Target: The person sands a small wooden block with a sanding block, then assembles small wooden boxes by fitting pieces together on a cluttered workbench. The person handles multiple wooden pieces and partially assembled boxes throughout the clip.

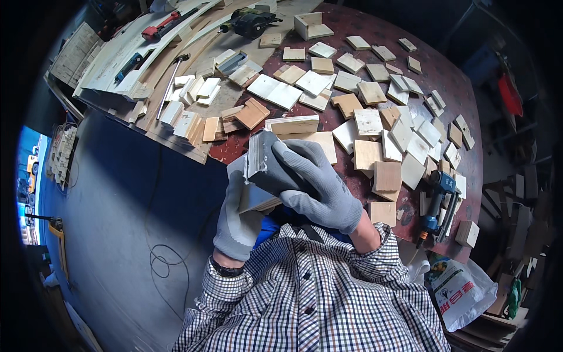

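In front of my chest, my gloved right hand point(322, 188) grips a sanding block point(275, 167), a block wrapped in a dark grey sheet with a pale, layered end. My gloved left hand point(234, 220) is closed around a light wooden piece point(258, 198) just under the block. The block overlaps this piece, so whether they touch is hidden, as are most of my left fingers. Right beyond my hands, a wooden piece with an upright strip point(293, 124) sits at the table's near edge.
Many small wooden boards point(369, 123) lie scattered and overlapping on the dark red table point(437, 76). A nail gun point(437, 202) rests at its right edge. Further left are a hammer point(173, 82), a red tool point(161, 28) and a dark power tool point(252, 23). A cable point(161, 258) curls on the floor.
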{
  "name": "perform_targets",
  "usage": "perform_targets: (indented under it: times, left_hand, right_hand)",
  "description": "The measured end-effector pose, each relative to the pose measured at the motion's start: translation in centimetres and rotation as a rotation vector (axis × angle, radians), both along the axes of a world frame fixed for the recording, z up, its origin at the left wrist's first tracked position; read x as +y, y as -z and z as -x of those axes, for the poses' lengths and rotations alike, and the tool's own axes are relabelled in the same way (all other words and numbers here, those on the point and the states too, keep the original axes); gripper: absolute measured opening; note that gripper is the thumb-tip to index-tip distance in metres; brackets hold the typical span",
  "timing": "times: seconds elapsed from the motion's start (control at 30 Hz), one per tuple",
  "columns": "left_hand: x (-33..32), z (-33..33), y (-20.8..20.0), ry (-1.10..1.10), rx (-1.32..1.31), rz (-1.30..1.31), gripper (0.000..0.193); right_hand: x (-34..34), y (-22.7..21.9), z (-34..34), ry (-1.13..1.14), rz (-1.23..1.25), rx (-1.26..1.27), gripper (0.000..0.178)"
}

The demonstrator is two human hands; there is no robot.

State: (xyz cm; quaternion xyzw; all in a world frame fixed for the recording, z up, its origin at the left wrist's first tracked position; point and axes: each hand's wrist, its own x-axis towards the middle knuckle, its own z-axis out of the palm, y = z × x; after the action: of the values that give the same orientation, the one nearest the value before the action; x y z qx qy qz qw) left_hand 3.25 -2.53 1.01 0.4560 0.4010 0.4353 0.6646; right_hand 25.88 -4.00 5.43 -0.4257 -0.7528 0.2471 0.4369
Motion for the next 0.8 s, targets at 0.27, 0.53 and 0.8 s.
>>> perform_targets:
  times: [0.27, 0.53, 0.8]
  left_hand:
    - [1.1, 1.6, -3.4, 0.008, -0.483, 0.307, 0.067]
    - [0.8, 0.6, -2.6, 0.071, -0.525, 0.313, 0.066]
    - [0.7, 1.9, -2.7, 0.013, -0.552, 0.366, 0.07]
  right_hand:
    - [-1.2, 5.4, -2.4, 0.354, 0.371, 0.503, 0.075]
    - [-0.7, -0.7, 0.8, 0.06, -0.139, -0.011, 0.07]
    - [-2.3, 3.8, -1.2, 0.354, 0.228, 0.297, 0.07]
